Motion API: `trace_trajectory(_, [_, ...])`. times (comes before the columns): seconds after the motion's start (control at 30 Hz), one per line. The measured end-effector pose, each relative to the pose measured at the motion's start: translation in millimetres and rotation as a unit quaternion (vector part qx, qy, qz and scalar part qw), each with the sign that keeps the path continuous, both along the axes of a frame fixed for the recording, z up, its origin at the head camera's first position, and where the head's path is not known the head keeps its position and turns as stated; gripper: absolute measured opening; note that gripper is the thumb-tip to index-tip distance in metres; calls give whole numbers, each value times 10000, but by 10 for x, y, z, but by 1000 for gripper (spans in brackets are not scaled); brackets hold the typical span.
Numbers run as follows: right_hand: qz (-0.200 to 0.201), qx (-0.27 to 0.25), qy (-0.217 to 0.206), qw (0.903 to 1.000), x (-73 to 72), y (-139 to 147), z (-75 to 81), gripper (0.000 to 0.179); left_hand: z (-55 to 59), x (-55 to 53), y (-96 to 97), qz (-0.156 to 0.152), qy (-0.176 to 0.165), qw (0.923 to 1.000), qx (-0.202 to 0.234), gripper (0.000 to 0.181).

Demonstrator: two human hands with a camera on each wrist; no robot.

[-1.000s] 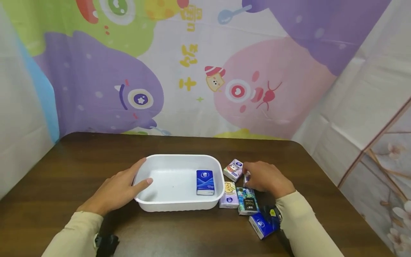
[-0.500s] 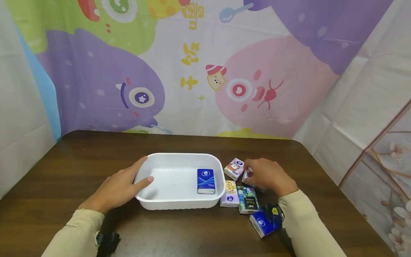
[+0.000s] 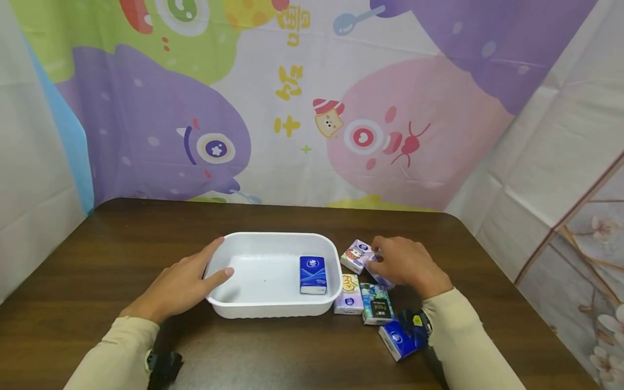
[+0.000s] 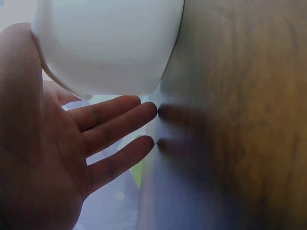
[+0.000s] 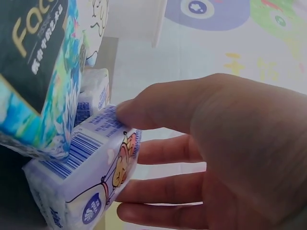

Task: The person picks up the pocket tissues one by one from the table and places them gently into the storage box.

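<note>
My left hand (image 3: 180, 284) rests at the left end of a white plastic tray (image 3: 273, 311). Its thumb lies over the rim; in the left wrist view the other fingers (image 4: 122, 160) stretch out loosely beside the tray wall. One blue tissue pack (image 3: 312, 275) lies inside, near the right end. Right of the tray, my right hand (image 3: 409, 265) pinches a light purple tissue pack (image 5: 86, 163) by its edge, thumb on one side, fingers behind. From the head view, the hand partly covers this pack.
Around the right hand lie a cartoon-print tissue pack (image 3: 356, 256), a pale purple one with a yellow picture (image 3: 349, 294), a teal and black one (image 3: 376, 304) and a blue one (image 3: 397, 340). The brown table (image 3: 253, 352) meets a patterned curtain (image 3: 292, 162) behind.
The right hand has shifted slightly, and more of the light purple pack shows beneath its fingers. The left hand and the tray keep their places.
</note>
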State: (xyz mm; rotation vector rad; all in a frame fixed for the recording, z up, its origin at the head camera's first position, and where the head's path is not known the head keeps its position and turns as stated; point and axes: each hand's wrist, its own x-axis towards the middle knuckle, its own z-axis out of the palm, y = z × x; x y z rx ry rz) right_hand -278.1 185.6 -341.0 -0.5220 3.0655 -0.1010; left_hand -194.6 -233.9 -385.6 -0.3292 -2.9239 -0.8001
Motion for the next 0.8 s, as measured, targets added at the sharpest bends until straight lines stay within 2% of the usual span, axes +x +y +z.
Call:
trace_trajectory(0.23, [-127,-119,132,9998,2,-18,-13,43,4,-6,4,17,-84,10000,25,81])
trace_trajectory(0.6, [19,-363,786,9962,3,-60,-2,43,33,-21,-9,0,-56,10000,-22,83])
trace_trajectory(0.8, [-133,-577,902,9942,14,-88,-2,45,8,-20,-2,3,-43,10000,-18,80])
